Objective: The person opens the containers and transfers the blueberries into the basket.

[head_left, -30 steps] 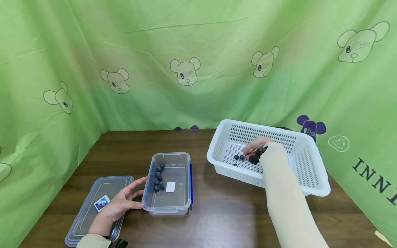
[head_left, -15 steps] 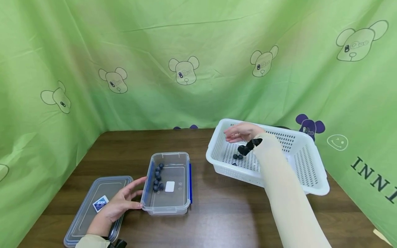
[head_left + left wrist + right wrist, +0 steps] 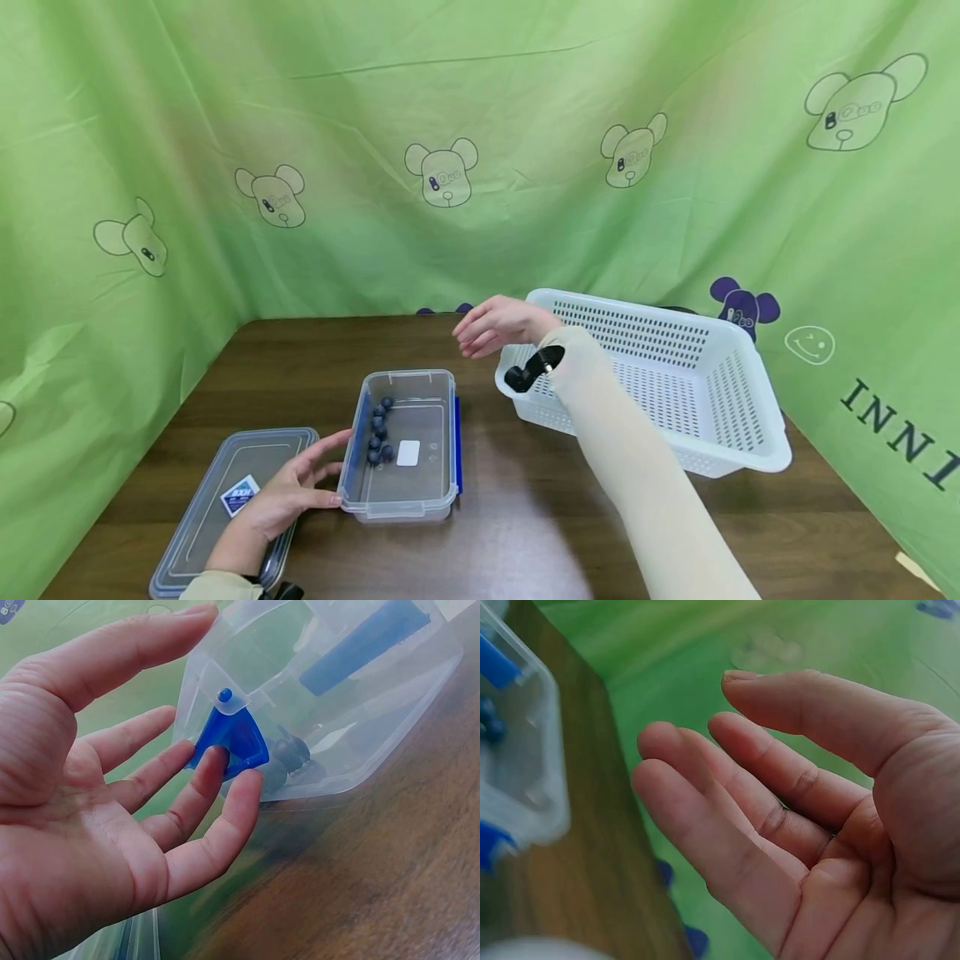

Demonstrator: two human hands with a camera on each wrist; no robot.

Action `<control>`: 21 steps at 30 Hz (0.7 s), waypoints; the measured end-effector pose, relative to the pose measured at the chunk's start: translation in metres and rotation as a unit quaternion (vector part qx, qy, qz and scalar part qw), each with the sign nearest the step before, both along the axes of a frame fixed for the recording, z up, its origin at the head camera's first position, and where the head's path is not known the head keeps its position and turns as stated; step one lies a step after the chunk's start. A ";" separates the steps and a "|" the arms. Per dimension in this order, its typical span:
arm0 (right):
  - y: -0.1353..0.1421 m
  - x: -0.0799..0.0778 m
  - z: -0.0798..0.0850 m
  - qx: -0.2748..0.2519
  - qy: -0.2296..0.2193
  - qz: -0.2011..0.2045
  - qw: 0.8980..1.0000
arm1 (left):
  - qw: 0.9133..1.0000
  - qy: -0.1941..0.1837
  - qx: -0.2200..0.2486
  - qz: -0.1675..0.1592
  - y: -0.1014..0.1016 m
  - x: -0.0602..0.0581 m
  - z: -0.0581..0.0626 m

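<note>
A clear plastic food container (image 3: 431,492) with blue side latches stands on the table, with several blueberries (image 3: 377,433) along its left side. My left hand (image 3: 288,496) rests against that side, fingers spread; in the left wrist view the fingertips are at a blue latch (image 3: 232,742). My right hand (image 3: 502,323) hangs in the air by the left end of a white perforated basket (image 3: 675,392). In the right wrist view its fingers are loosely bent, the thumb stands apart, and nothing shows between them. My right sleeve hides part of the basket's floor.
A clear lid (image 3: 217,508) with a blue-and-white label lies left of the container, partly under my left wrist. A green patterned cloth (image 3: 360,250) hangs behind and beside the brown wooden table (image 3: 510,533). The basket stands at the table's back right.
My right hand has risen out of the basket and moved left past its rim. Blueberries seen in the basket earlier are now hidden by my arm. My left hand stays at the container.
</note>
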State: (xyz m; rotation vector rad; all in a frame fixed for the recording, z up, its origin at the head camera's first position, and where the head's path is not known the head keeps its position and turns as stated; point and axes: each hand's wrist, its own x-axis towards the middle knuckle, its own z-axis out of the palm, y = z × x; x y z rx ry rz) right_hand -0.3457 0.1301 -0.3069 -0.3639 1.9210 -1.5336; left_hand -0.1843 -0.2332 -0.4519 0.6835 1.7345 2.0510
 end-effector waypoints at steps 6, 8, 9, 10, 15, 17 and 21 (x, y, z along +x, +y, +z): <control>-0.045 0.010 -0.015 0.016 -0.009 0.054 0.998 | 1.000 -0.002 0.001 0.002 0.001 0.001 0.001; -0.058 0.013 -0.021 0.023 -0.015 0.064 0.998 | 1.000 -0.004 -0.001 0.002 0.001 0.001 0.002; -0.064 0.015 -0.023 0.027 -0.018 0.068 0.997 | 1.000 -0.004 -0.001 0.002 0.001 0.001 0.002; -0.070 0.016 -0.026 0.030 -0.021 0.072 0.997 | 1.000 -0.004 -0.003 0.002 0.002 0.001 0.002; -0.098 0.025 -0.043 0.053 -0.033 0.089 0.994 | 1.000 -0.003 -0.009 0.003 0.002 0.001 0.003; -0.108 0.028 -0.051 0.067 -0.037 0.094 0.993 | 1.000 -0.002 -0.009 0.004 0.001 0.001 0.003; -0.123 0.035 -0.064 0.111 -0.033 0.101 0.988 | 1.000 0.002 -0.008 0.003 0.002 0.001 0.003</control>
